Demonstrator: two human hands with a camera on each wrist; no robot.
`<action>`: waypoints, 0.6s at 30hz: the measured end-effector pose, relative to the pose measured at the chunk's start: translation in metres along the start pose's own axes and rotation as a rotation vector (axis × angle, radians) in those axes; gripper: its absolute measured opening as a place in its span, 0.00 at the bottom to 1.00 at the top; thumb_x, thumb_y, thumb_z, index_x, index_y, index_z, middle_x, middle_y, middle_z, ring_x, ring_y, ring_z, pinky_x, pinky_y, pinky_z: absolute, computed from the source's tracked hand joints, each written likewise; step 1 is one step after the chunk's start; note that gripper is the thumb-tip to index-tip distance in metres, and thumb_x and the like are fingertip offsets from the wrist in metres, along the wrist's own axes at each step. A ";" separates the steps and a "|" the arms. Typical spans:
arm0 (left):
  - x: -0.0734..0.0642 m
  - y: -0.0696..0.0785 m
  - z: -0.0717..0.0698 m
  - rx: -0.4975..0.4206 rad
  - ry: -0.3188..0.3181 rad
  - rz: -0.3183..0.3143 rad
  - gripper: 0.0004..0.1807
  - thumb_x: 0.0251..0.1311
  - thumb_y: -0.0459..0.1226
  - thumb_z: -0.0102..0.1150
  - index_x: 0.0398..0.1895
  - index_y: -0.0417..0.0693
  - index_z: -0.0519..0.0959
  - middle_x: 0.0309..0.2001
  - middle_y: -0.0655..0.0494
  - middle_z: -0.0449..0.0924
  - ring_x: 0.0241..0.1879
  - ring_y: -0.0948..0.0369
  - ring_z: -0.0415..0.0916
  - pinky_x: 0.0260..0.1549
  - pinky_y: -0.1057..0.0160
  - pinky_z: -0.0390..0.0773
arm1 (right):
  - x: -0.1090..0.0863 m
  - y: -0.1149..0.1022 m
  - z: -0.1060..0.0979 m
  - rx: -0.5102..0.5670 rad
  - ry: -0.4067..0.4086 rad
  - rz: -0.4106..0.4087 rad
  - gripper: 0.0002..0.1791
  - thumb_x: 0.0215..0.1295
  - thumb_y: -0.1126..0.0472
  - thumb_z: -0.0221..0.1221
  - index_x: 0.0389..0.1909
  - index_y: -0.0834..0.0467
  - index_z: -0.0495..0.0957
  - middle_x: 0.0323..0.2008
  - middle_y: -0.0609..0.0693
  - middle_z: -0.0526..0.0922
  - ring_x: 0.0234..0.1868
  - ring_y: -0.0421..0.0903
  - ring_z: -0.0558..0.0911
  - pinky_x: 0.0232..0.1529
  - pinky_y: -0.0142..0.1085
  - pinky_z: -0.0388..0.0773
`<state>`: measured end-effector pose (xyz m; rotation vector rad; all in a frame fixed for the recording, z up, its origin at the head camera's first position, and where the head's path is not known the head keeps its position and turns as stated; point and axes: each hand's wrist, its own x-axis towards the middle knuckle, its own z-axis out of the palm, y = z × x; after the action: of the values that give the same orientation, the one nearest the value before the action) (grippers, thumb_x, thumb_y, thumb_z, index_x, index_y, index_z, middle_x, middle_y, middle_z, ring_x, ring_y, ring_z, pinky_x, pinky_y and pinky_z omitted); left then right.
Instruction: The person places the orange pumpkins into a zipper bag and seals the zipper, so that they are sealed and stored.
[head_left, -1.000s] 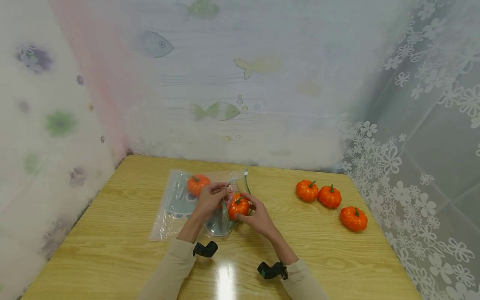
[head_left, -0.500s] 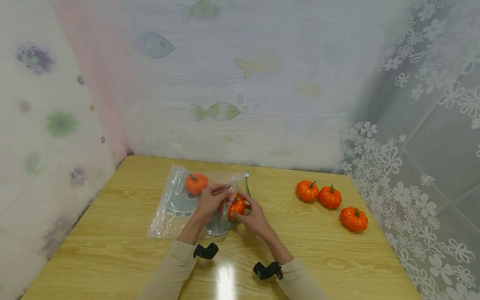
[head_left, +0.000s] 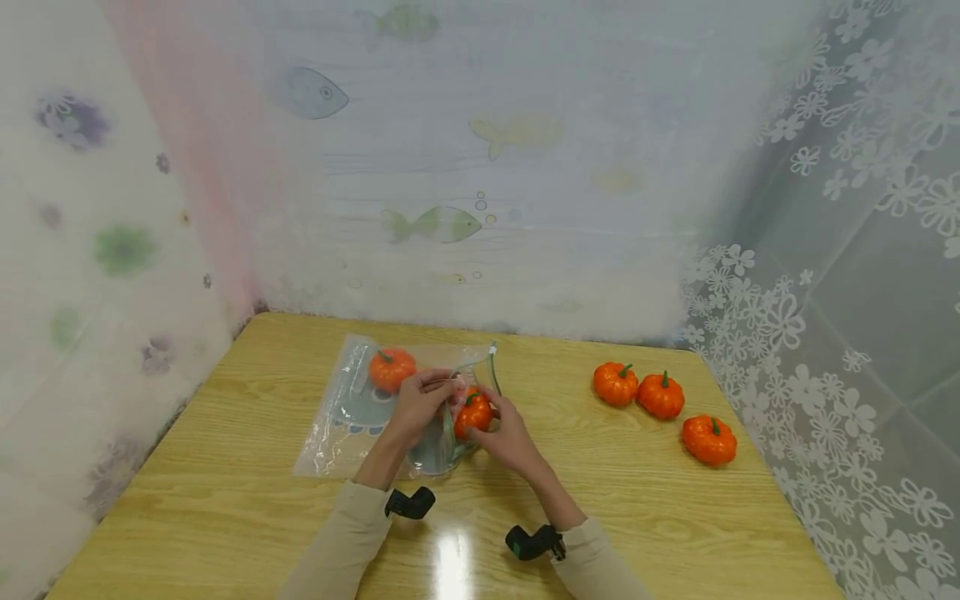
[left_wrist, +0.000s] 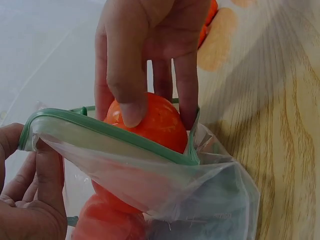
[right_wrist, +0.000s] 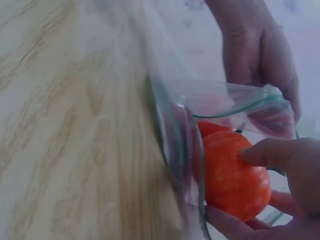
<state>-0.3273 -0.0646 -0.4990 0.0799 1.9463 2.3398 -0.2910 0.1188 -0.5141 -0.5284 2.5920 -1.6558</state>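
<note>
A clear zip bag with a green seal lies on the table, its mouth facing right. My left hand pinches the upper rim of that mouth and lifts it; the green zip edge arches up in the left wrist view. Between thumb and fingers my right hand holds a small orange pumpkin with a green stem, partly inside the mouth. In the right wrist view the thumb presses on the pumpkin, with more orange behind it. Another pumpkin shows through the bag's plastic at the far left.
Three more orange pumpkins stand on the right of the wooden table: a far one, a middle one and a nearer one. Patterned curtains hang behind and at both sides.
My right hand has moved slightly left with the pumpkin, deeper into the bag's mouth. The pumpkin inside the bag has shifted a little left. My left hand keeps its pinch on the rim.
</note>
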 end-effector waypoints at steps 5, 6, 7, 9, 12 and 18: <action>-0.001 0.000 -0.001 -0.002 -0.006 0.014 0.17 0.69 0.30 0.61 0.57 0.28 0.78 0.36 0.52 0.87 0.29 0.65 0.83 0.32 0.70 0.82 | -0.004 -0.005 -0.008 0.006 -0.098 0.003 0.37 0.65 0.66 0.67 0.74 0.62 0.65 0.71 0.64 0.67 0.65 0.68 0.72 0.52 0.51 0.83; -0.001 0.000 -0.001 -0.001 -0.007 0.015 0.17 0.69 0.31 0.61 0.57 0.28 0.78 0.37 0.51 0.87 0.30 0.65 0.83 0.33 0.70 0.83 | -0.004 -0.005 -0.009 0.013 -0.115 0.005 0.37 0.65 0.66 0.67 0.74 0.62 0.65 0.71 0.64 0.67 0.64 0.68 0.73 0.50 0.50 0.84; -0.002 0.000 0.000 0.002 -0.005 0.012 0.17 0.69 0.31 0.61 0.57 0.28 0.78 0.37 0.51 0.87 0.30 0.65 0.83 0.34 0.70 0.83 | -0.004 -0.005 -0.009 0.020 -0.132 0.008 0.37 0.66 0.66 0.67 0.75 0.62 0.65 0.72 0.64 0.67 0.64 0.69 0.73 0.49 0.48 0.85; -0.003 0.000 0.000 0.014 -0.001 0.007 0.18 0.69 0.32 0.62 0.57 0.29 0.78 0.39 0.49 0.88 0.32 0.65 0.83 0.35 0.70 0.83 | -0.004 -0.005 -0.009 0.029 -0.157 0.017 0.38 0.67 0.66 0.66 0.75 0.62 0.64 0.73 0.64 0.66 0.64 0.68 0.74 0.50 0.48 0.85; -0.003 0.000 0.001 0.028 0.003 -0.001 0.18 0.69 0.32 0.63 0.58 0.29 0.79 0.43 0.46 0.87 0.33 0.65 0.83 0.36 0.70 0.83 | -0.003 -0.003 -0.006 0.027 -0.162 0.022 0.37 0.67 0.66 0.66 0.76 0.63 0.63 0.73 0.64 0.66 0.64 0.68 0.74 0.54 0.49 0.83; -0.005 0.000 0.002 0.007 -0.003 0.001 0.19 0.69 0.31 0.61 0.60 0.29 0.77 0.43 0.44 0.87 0.32 0.65 0.83 0.36 0.70 0.83 | -0.002 -0.001 0.001 0.028 -0.081 0.030 0.37 0.66 0.68 0.66 0.74 0.64 0.64 0.68 0.67 0.70 0.61 0.69 0.77 0.48 0.48 0.86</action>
<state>-0.3218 -0.0631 -0.4988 0.0852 1.9534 2.3322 -0.2891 0.1178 -0.5140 -0.5410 2.5044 -1.6239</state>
